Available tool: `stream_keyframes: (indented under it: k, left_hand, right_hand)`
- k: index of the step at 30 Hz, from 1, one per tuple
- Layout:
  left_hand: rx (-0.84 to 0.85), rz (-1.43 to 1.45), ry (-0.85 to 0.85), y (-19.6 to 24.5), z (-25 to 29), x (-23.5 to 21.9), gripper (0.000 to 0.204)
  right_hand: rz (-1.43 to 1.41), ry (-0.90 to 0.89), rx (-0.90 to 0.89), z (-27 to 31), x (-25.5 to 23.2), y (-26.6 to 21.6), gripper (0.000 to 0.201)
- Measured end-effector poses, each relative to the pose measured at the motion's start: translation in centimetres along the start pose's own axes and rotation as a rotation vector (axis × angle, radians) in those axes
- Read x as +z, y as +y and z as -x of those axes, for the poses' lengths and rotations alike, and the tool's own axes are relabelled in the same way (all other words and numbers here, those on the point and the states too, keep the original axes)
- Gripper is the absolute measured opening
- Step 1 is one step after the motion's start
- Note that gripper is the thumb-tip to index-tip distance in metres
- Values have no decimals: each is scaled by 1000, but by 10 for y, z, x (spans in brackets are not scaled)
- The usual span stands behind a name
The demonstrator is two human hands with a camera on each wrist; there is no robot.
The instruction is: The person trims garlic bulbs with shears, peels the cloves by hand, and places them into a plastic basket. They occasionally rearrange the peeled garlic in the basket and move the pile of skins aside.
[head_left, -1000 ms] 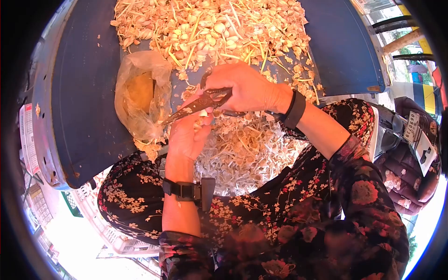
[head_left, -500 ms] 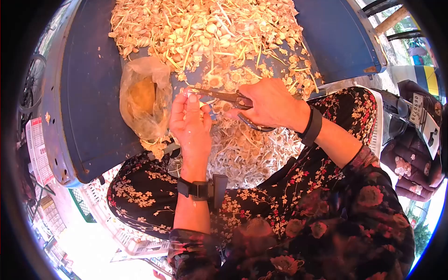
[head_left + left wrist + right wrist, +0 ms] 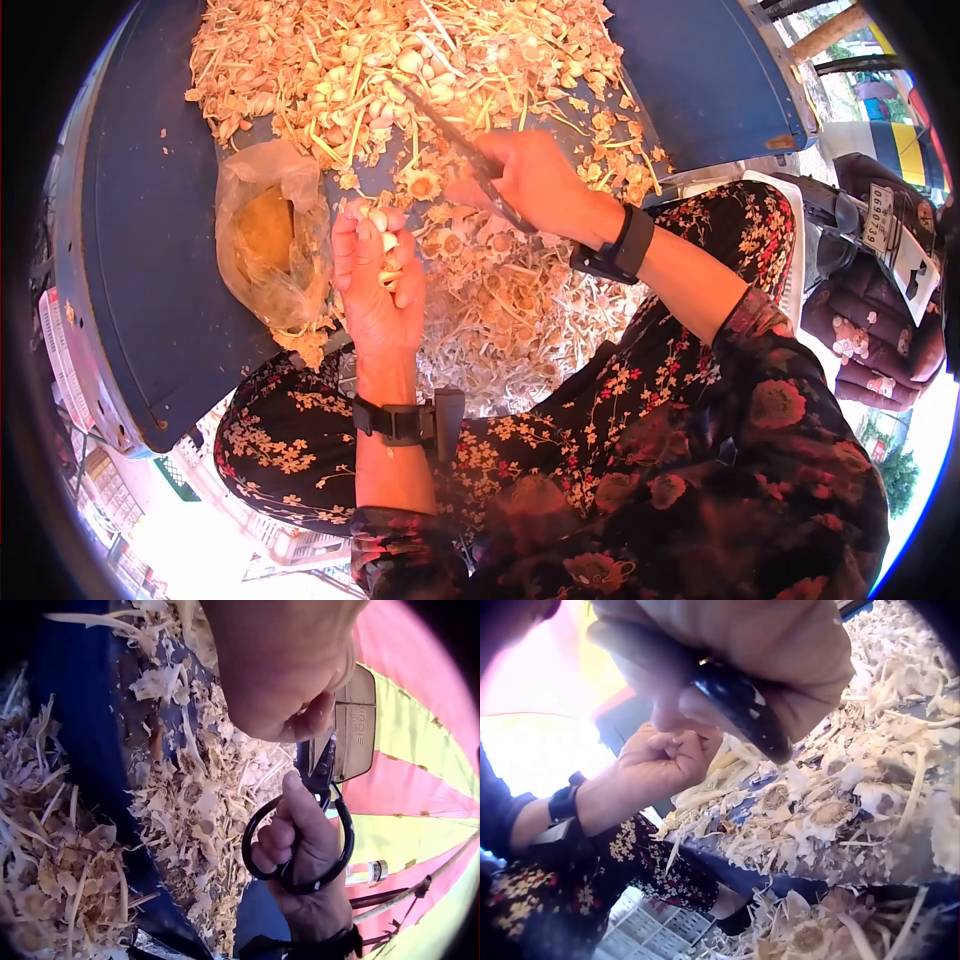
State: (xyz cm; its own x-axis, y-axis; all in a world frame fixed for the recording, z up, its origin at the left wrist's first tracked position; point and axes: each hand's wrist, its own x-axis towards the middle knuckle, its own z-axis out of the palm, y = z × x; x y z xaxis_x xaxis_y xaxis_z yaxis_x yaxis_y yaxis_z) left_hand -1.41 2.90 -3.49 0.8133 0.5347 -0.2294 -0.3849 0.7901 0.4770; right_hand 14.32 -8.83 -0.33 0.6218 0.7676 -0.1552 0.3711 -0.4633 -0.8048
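Observation:
In the head view the left hand (image 3: pixel 383 290) has its fingers curled round several pale garlic cloves (image 3: pixel 388 240). The right hand (image 3: pixel 545 185) grips dark scissors (image 3: pixel 455 140), whose blades point up and left over the blue surface. Black looped handles (image 3: pixel 350 825) circle the right hand's fingers (image 3: pixel 304 817) in the left wrist view, just below the left hand (image 3: pixel 281 667). From the right wrist, a black handle (image 3: pixel 742 709) shows against the right hand (image 3: pixel 757 645), with the left hand (image 3: pixel 667 761) behind it.
A heap of garlic and husks (image 3: pixel 400 70) covers the back of the blue table (image 3: pixel 150 250). A clear plastic bag (image 3: pixel 270 235) with something yellowish-brown inside lies left of the hands. Peelings (image 3: pixel 510 320) fill the space between the person's legs.
The scissors have moved away from the left fingertips and swung to point up and left. Both hands are lower left in the head view than at first, apart, with cloves now visible in the left.

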Motion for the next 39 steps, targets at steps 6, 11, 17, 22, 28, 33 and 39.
stream_keyframes:
  k: [6, 11, 17, 22, 28, 33, 39]
  left_hand:
    - [-137, 165, -182, 4, -2, 4, 23]
    - [-162, 114, -175, 2, -5, 3, 18]
    - [-222, -218, 158, -9, -5, 6, 17]
    - [-203, -311, 236, -18, -10, 8, 19]
    - [-177, -275, 223, -5, -13, -10, 24]
    - [-325, -432, 242, -9, -10, 2, 26]
    - [-347, -61, 132, -5, -1, -2, 24]
  right_hand:
    - [444, 162, -96, -68, -2, 22, 16]
    - [609, 9, -249, -60, 0, 30, 26]
    - [117, 78, -120, -43, -1, 33, 15]
    - [96, -111, -204, -33, -7, -3, 12]
    - [411, -115, -161, -28, 15, 13, 18]
    - [179, -159, -311, -24, 0, -11, 20]
    - [181, -102, -695, -18, 7, -25, 20]
